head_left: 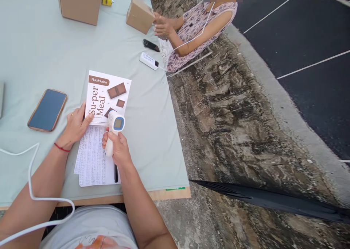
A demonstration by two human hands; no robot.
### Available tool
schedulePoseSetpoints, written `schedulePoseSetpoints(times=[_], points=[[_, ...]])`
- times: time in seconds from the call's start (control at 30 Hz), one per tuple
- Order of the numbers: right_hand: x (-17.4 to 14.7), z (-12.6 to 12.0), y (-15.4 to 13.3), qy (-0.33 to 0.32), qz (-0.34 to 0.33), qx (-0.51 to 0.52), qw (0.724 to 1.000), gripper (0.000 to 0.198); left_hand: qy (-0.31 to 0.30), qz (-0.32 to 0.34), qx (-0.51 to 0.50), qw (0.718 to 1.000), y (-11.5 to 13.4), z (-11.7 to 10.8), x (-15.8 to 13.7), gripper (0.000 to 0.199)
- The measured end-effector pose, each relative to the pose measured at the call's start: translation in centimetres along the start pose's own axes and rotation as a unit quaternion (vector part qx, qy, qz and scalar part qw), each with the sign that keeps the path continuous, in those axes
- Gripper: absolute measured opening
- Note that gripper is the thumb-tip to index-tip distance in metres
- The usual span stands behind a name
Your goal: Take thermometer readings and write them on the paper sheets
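My left hand [78, 122] grips the lower left edge of a white NutriMotion "Su-per Meal" box [109, 90], thumb on its front. Brown chocolate pieces are printed on the box. In my right hand [120, 146] is a white infrared thermometer [109, 146], held by its handle. Its blue-framed screen faces me, and its head overlaps the box's lower right corner. Beneath both hands lie printed paper sheets [94, 161], with a black pen [116, 173] along their right side. A smartphone [47, 109] lies left of my left hand.
Across the table [153, 132], another person's hands [164, 25] touch a small cardboard box [140, 15]. A larger carton [79, 4], a yellow tape measure [107, 0], a black device [151, 45] and a white power bank [149, 61] sit nearby. A white cable [31, 179] crosses my left arm.
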State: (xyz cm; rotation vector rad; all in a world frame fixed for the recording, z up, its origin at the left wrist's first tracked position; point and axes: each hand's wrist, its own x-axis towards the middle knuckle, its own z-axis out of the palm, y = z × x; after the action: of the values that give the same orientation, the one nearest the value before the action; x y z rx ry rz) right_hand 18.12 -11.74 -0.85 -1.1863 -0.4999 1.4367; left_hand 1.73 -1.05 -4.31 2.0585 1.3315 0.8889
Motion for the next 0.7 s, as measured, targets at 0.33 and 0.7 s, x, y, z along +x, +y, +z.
schedulePoseSetpoints(times=[0.33, 0.7], points=[[-0.7, 0.0, -0.6, -0.027, -0.004, -0.005, 1.0, 0.05, -0.007, -0.003, -0.009, 1.0, 0.1, -0.2, 0.1, 0.072], [-5.8, -3.4, -1.3, 0.071, -0.043, -0.081, 0.993, 0.036, 0.0, -0.006, -0.02, 1.0, 0.1, -0.7, 0.4, 0.071]])
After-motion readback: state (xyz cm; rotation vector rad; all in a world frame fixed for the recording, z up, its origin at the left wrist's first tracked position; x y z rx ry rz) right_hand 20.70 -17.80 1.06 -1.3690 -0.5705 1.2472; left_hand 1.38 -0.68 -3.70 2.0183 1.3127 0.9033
